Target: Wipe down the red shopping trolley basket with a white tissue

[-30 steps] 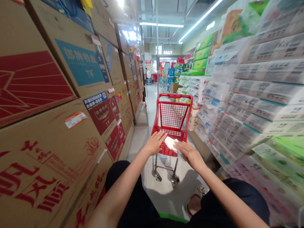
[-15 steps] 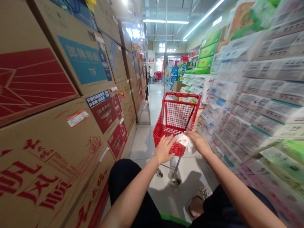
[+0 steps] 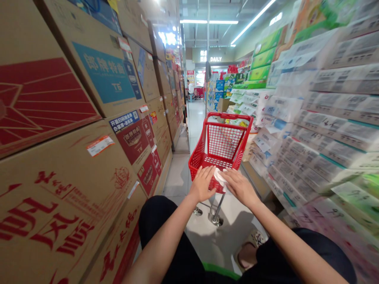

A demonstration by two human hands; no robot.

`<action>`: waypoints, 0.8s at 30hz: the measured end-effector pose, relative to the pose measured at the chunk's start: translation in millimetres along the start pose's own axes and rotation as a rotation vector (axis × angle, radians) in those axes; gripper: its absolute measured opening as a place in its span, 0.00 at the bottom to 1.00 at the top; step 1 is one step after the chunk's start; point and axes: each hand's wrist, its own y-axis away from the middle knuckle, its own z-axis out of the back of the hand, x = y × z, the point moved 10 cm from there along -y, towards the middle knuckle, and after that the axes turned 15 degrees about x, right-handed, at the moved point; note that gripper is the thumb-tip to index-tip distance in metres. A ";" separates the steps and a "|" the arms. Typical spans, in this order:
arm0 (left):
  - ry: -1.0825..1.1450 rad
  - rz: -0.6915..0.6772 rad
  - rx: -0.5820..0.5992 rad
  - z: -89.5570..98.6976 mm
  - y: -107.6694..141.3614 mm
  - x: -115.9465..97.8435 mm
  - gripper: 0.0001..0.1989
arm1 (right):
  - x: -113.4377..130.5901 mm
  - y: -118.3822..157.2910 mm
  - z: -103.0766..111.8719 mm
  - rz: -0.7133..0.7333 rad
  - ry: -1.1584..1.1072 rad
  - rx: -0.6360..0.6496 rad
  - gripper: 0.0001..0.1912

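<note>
A red plastic shopping cart [image 3: 196,161] with mesh walls stands in front of my knees, its low end towards me. My left hand [image 3: 202,184] rests over the near rim, with the fingers on top and the thumb on the outer face, gripping it. On the same rim, my right hand [image 3: 238,185] presses a crumpled white cloth [image 3: 219,176] against the red plastic. Its fingers lie over the cloth and partly hide it. Both hands are close together, the cloth between them.
Stacked cardboard cartons [image 3: 118,173] wall the left side. Packs of tissue paper [image 3: 331,118] are piled along the right. A tiled aisle [image 3: 194,122] runs ahead past a glass panel's edge, with a seated person [image 3: 190,88] far off. My shoe [image 3: 250,252] is at lower right.
My right hand has moved left along the rim with the cloth, from the right corner to nearer my left hand. The left hand stays on the rim.
</note>
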 end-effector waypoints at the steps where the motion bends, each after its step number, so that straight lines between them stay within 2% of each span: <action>1: 0.001 -0.011 0.009 1.3 1.9 0.7 0.46 | -1.4 0.2 0.6 0.026 0.002 0.020 0.29; 6: 0.021 -0.034 0.022 3.4 8.0 3.7 0.42 | -25.2 0.7 11.8 0.117 -0.033 0.105 0.31; 10: 0.040 -0.054 -0.006 1.5 8.6 0.3 0.37 | -65.2 -13.3 20.9 0.044 -0.059 0.069 0.25; 13: 0.045 -0.061 -0.022 2.4 9.0 -0.8 0.35 | -77.0 -25.7 19.6 -0.005 -0.067 0.031 0.19; 15: 0.039 -0.065 -0.020 5.0 9.9 1.4 0.34 | -68.3 -30.4 15.2 -0.010 -0.073 0.023 0.16; 18: 0.031 -0.058 0.005 10.5 12.2 12.1 0.36 | -37.2 -32.3 6.0 0.012 -0.076 0.025 0.17; 21: 0.042 -0.011 0.032 17.6 15.0 32.2 0.42 | -2.1 -33.8 -3.6 0.040 -0.079 0.025 0.19; 24: 0.096 0.068 0.064 24.0 15.5 52.5 0.48 | 22.9 -39.0 -8.9 0.043 -0.074 -0.001 0.20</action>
